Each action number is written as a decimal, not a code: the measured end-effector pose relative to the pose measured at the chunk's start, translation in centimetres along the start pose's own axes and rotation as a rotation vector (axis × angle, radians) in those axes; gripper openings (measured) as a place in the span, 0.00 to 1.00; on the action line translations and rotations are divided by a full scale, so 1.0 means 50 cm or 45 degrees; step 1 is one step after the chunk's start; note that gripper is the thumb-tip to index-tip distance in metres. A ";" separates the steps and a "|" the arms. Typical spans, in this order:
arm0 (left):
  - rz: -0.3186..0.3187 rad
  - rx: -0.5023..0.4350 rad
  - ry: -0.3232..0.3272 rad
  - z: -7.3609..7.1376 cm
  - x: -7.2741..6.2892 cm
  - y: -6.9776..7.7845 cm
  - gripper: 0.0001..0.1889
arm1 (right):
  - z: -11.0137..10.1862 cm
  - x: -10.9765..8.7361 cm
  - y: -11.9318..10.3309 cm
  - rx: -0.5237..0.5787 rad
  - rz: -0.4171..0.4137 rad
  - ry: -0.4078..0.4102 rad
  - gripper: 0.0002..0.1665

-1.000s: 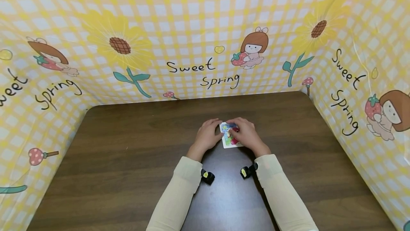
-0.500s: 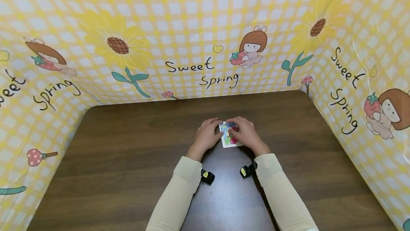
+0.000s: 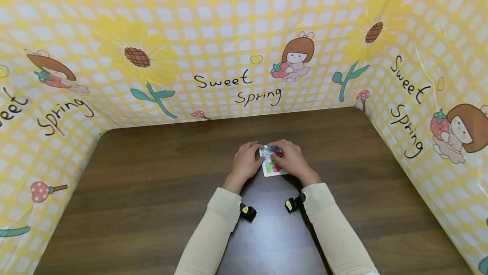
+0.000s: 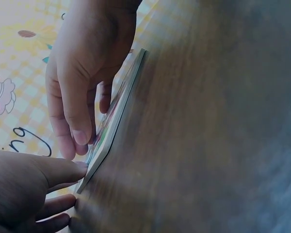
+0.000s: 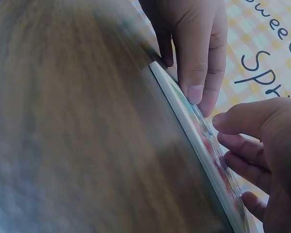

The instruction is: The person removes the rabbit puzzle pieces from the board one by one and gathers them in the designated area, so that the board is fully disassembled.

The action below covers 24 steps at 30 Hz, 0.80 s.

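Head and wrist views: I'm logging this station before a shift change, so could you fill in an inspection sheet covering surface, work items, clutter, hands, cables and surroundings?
Surface: brown wood-grain table, pale sheen between the forearms.
Job's things: flat, rectangular, white-edged board with a colourful picture, lying on the table.
Clutter: nothing seen.
Hands: left hand at the board's left edge; right hand over its right part, contact unclear.
Cables: none clearly seen.
Surroundings: yellow-and-white checked sheet printed with sunflowers and "Sweet Spring", on three sides.
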<state>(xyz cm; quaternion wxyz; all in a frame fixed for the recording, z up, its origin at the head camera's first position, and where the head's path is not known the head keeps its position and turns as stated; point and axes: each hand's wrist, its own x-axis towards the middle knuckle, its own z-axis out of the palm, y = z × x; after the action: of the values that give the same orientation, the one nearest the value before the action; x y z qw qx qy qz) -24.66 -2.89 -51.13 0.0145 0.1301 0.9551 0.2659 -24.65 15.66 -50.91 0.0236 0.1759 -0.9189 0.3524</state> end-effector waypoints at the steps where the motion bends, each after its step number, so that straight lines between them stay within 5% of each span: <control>1: 0.000 0.007 0.006 0.000 0.001 0.001 0.19 | -0.001 0.001 0.000 0.003 0.002 0.003 0.18; 24: 0.015 0.117 0.026 -0.010 0.007 0.011 0.14 | -0.018 -0.003 0.005 0.064 -0.003 0.016 0.19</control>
<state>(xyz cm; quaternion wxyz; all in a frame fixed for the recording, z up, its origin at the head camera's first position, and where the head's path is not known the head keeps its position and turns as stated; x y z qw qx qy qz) -24.90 -2.61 -50.43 -0.0027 0.1336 0.9656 0.2232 -24.67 16.49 -50.43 0.0252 0.1753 -0.9094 0.3764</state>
